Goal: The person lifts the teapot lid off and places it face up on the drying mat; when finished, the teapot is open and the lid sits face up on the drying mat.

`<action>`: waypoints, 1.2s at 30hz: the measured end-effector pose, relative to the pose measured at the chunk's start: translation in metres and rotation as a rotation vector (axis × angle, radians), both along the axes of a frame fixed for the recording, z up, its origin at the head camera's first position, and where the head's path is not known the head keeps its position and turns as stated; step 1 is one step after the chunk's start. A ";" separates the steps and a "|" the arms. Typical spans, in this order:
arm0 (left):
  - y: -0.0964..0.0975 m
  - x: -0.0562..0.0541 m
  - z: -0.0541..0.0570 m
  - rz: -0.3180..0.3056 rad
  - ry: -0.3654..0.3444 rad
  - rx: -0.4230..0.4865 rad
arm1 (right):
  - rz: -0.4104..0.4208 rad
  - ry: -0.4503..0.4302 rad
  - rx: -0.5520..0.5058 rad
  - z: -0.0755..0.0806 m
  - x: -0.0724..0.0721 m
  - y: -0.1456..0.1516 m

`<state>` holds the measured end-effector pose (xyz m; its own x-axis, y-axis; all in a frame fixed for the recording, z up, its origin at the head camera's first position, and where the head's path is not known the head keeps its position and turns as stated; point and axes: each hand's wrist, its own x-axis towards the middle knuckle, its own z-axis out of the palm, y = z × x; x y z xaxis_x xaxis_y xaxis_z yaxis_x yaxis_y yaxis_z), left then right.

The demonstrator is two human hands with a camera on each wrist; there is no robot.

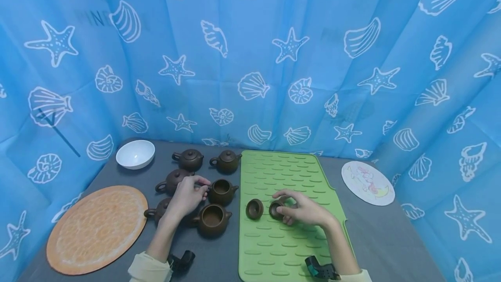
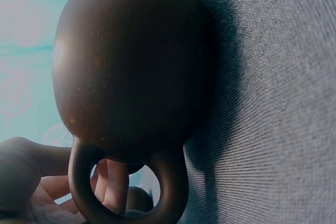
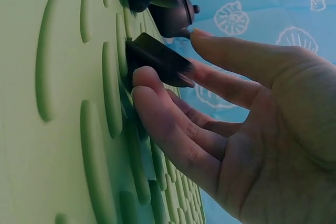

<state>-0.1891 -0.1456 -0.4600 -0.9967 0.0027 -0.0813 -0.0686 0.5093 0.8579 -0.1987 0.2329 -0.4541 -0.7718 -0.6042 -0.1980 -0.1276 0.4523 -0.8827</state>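
My left hand [image 1: 188, 197] is among dark brown teapots, pinching the handle side of a lidless teapot [image 1: 222, 192]. A second lidless teapot [image 1: 212, 221] stands just in front; its body [image 2: 131, 72] and looped handle fill much of the left wrist view, with fingers of the left hand [image 2: 107, 182] bent behind. Over the green mat, my right hand [image 1: 301, 209] curls round a small dark teapot lid [image 1: 275, 210], which shows tilted between its fingers in the right wrist view. Another lid [image 1: 254, 209] lies hollow side up on the mat, to the left.
Several lidded teapots, among them one at the back [image 1: 228, 162], stand left of the green mat [image 1: 274, 256]. A white bowl [image 1: 135, 155] sits at the back left, and a round orange placemat [image 1: 98, 229] before it. A round white picture board [image 1: 368, 183] lies right.
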 end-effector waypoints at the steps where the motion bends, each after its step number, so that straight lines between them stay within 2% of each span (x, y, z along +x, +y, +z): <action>1: 0.000 0.000 0.000 0.001 -0.001 0.000 | 0.000 0.003 -0.005 0.000 0.000 0.000; 5: -0.002 0.001 -0.001 -0.009 0.007 0.000 | -0.013 0.029 -0.016 0.001 -0.001 0.002; 10: -0.006 -0.001 -0.002 -0.045 0.043 0.017 | -0.048 0.103 -0.013 0.006 -0.004 0.000; 12: -0.008 -0.002 0.000 -0.063 0.061 0.017 | -0.047 0.136 -0.018 0.011 -0.008 -0.004; 17: -0.008 -0.010 0.009 -0.053 0.061 -0.013 | -0.044 0.187 -0.030 0.025 -0.017 -0.023; 22: -0.006 -0.020 0.020 -0.037 0.052 -0.060 | -0.086 0.222 -0.026 0.031 -0.027 -0.048; 27: -0.005 -0.032 0.029 -0.052 0.093 -0.119 | -0.140 0.259 -0.051 0.030 -0.043 -0.075; 32: -0.004 -0.052 0.039 -0.110 0.110 -0.136 | -0.185 0.273 -0.074 0.030 -0.063 -0.104; 36: -0.001 -0.070 0.045 -0.131 0.084 -0.139 | -0.180 0.269 -0.092 0.027 -0.078 -0.126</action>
<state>-0.2590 -0.1464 -0.4154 -0.9919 0.1269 -0.0063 0.0747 0.6228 0.7788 -0.2764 0.1071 -0.4269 -0.8850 -0.4593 0.0761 -0.2865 0.4085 -0.8666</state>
